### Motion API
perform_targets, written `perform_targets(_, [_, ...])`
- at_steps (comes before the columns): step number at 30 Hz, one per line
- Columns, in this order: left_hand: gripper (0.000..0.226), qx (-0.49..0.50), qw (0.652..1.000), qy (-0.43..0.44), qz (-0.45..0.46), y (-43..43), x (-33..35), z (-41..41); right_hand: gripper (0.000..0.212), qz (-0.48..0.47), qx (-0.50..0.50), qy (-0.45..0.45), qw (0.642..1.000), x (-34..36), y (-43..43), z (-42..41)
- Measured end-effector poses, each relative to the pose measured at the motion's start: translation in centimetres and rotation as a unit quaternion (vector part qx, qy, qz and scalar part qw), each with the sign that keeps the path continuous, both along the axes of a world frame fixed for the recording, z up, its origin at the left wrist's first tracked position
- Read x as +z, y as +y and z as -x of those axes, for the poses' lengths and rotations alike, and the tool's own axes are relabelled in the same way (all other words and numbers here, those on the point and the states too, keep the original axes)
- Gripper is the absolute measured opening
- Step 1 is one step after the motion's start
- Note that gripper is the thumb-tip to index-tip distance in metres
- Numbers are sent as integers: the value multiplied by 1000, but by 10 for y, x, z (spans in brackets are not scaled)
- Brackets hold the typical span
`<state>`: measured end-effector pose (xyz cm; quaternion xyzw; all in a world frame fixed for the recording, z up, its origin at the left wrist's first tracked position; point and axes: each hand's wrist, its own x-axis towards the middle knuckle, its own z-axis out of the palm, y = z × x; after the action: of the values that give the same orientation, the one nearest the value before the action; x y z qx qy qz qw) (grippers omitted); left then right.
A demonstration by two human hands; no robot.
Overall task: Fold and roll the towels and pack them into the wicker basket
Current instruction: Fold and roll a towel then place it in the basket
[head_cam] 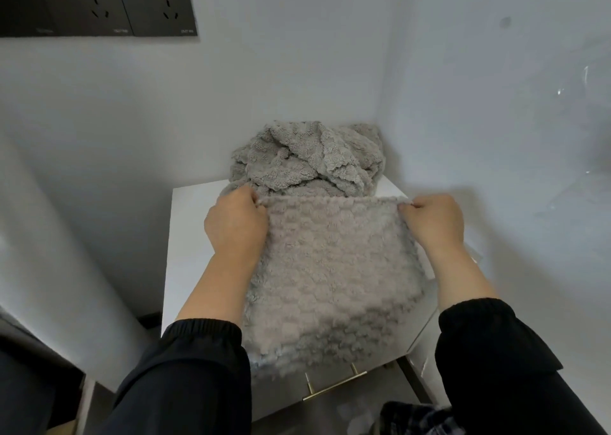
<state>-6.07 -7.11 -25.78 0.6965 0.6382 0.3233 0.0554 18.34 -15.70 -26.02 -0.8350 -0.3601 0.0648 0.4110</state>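
A fluffy grey towel (334,269) lies spread flat on a white cabinet top (188,236), its near edge drooping over the cabinet's front. The person's left hand (236,223) pinches the towel's far left corner between curled fingers and thumb. The right hand (433,221) pinches the far right corner in the same way, so the far edge runs straight between the two hands. Both forearms reach out of black sleeves along the towel's sides.

Just beyond the towel's far edge, and touching it, a crumpled heap of towels (307,156) of the same grey sits against the wall corner. Below the towel's near edge a brass drawer handle (334,386) shows. Well beyond the towel, high to its left, is a dark socket panel (99,4) on the wall. The wicker basket is not in view.

This looks like the start of folding the first towel, with the heap waiting. The next move probably calls for lifting both corners together and carrying them toward the near edge, keeping the sides matched so the fold lands square.
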Motion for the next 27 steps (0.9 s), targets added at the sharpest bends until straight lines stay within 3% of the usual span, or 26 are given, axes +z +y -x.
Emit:
perform_targets(3, [16,-6,975,-218,-42,1,10,-2,32,-213,55,193,956,14,5,8])
perform_targets(6, [24,-53,922,-382,-38,0,20,0,28,-300,71,272,911,27,8,7])
perform_targets(7, [27,-64,911,-408,-21,1,20,2,26,-312,75,317,892,28,6,7])
perform_targets(9, [27,-79,877,-472,45,2,17,6,26,-284,56,354,890,23,2,5])
perform_targets(12, [11,-75,786,-584,186,2,11,12,19,-223,31,373,900,6,-3,1])
perform_targets(18, [7,-97,663,-667,325,-17,8,21,20,-263,27,413,871,-1,-14,-4])
perform_targets(21, [10,-158,615,-649,420,-28,12,29,25,-278,16,429,859,3,-20,-7])
perform_targets(23, [16,-177,637,-578,478,-34,10,31,29,-227,-16,388,893,-4,-22,-14])
perform_targets(26, [35,-130,753,-450,462,-40,2,27,28,-145,-38,345,927,-19,-26,-21])
perform_targets(27, [42,-122,773,-435,446,-41,1,25,27,-130,-35,341,931,-22,-26,-23])
